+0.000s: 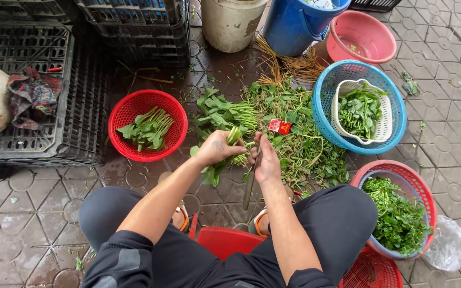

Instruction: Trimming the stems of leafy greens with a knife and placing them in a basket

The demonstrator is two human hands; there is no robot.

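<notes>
Your left hand [217,149] is closed around a bunch of leafy greens [225,154], held low over the wet paving between your knees. Your right hand [265,162] grips a knife [251,184], its blade pointing down toward you, touching the bunch's stems. Just beyond lies the loose pile of greens [289,133] with a small red packet [279,126] on it. Left sits a red basket [126,114] holding trimmed leaves; right, a blue basket [324,90] with a white colander [385,120].
</notes>
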